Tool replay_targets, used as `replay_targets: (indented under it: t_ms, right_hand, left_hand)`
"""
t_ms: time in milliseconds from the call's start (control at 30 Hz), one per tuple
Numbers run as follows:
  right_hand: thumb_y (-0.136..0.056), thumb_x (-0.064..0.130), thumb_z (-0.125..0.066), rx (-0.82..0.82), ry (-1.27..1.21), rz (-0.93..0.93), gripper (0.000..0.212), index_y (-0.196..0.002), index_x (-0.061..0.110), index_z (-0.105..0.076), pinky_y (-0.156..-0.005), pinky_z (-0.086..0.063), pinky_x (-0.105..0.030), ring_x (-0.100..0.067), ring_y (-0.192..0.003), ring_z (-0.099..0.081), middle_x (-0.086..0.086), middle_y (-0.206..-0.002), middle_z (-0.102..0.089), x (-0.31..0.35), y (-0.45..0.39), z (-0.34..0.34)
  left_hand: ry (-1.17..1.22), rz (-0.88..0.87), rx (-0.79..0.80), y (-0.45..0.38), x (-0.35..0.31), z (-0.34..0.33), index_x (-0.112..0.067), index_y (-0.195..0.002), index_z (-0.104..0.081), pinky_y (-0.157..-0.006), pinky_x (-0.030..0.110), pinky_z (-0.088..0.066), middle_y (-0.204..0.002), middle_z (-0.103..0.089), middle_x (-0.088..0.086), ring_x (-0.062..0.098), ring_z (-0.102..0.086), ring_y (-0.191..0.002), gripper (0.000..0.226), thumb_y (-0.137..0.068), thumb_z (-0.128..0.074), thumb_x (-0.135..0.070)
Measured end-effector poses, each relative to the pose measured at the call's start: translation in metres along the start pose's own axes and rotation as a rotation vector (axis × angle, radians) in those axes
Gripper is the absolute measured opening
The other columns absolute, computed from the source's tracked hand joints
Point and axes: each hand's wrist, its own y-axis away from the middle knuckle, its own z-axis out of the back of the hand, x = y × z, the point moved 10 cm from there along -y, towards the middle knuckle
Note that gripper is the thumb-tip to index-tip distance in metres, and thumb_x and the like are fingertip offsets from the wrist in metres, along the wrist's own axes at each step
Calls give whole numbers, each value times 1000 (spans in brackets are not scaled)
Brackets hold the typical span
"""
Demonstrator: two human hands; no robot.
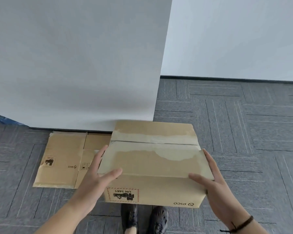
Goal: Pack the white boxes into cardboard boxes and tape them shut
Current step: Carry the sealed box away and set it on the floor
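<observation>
Flattened cardboard boxes (61, 159) lying on grey carpet (243, 132) at far left, against base of white partition (74, 65). Left hand (98, 176) gripping left end of cardboard box (152, 164), thumb lying on top flap, fingers down side. Box being held above shoes (144, 218), flaps meeting at centre seam; torn old tape residue showing, UN 3481 label on near face. Right hand (211, 179) clasping right end likewise. Step appears to be carrying or positioning box; whether white boxes are inside, cannot tell. Next likely calling for setting down, then filling or taping seam.
</observation>
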Motion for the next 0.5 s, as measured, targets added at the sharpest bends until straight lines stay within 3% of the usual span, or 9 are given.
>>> replay_targets:
  t_ms: [100,233,367,433,500]
  right_hand:
    - [-68,3,-76,0,9,39,93,-142,50,-44,-78,-60,-31,-17,-107,-70,12,-124,-70,-28,-65,-2]
    - [-70,6,-78,30,47,92,99,-146,54,-38,-96,-54,-35,-12,-121,-63,19,-136,-62,-67,-136,-5]
    - [-69,4,-79,69,66,111,109,-152,53,-26,-92,-56,-25,-9,-121,-63,22,-136,-59,-107,-168,-4]
    - [-69,5,-80,101,86,88,113,-152,53,-19,-91,-57,-25,-7,-122,-62,25,-136,-58,-127,-170,-6]
    - [-72,4,-77,101,82,82,111,-150,54,-17,-92,-57,-26,-6,-121,-62,24,-136,-57,-135,-172,-5]
  left_hand:
    - [3,-20,1,-60,39,3,-73,-136,-34,-121,56,-11,-149,-19,-47,3,-16,-148,98,-53,-84,-58]
    - [-83,-45,23,-120,89,8,-74,-138,-26,-121,58,-9,-126,-19,-67,-7,-11,-145,100,-57,-82,-61]
    - [-231,-48,1,-147,128,14,-72,-143,-14,-117,44,-8,-127,-9,-69,-41,-8,-118,102,-74,-85,-49]
    - [-312,-1,28,-151,147,14,-68,-147,-6,-119,44,-6,-128,-5,-68,-36,-7,-127,108,-77,-84,-40]
    - [-325,4,43,-157,158,16,-66,-149,-3,-123,48,-5,-131,-4,-66,-19,-6,-140,112,-75,-84,-41]
